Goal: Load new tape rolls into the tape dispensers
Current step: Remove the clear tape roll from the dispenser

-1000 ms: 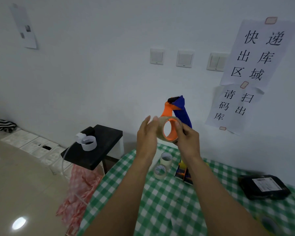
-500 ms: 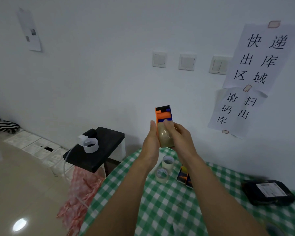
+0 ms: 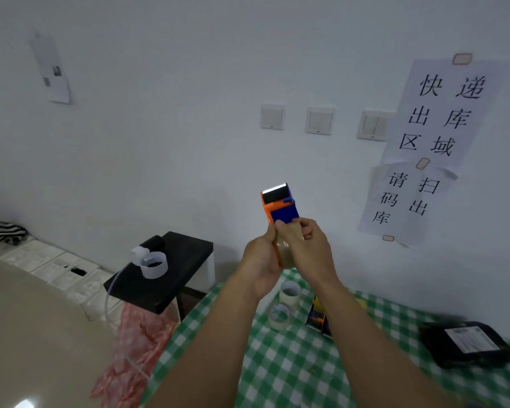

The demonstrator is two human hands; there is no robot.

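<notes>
Centre of frame, held up in front of the wall: orange-and-blue tape dispenser (image 3: 280, 206), toothed blade end pointing up. A tan tape roll (image 3: 288, 251) sits in its body, mostly hidden between the two hands.

- Left hand (image 3: 261, 262): fingers wrapped round the dispenser's left side, gripping it.
- Right hand (image 3: 311, 254): fingers curled over the roll from the right, thumb tip near the blue plate.

Below the hands, on the green-checked tabletop (image 3: 277, 366): two spare rolls (image 3: 289, 292), one just nearer than the other, and a second dispenser (image 3: 317, 318) just beside them. Black parcel (image 3: 465, 344) lower right. Black stool (image 3: 174, 275) at left centre carries a white loop (image 3: 153, 264).
</notes>
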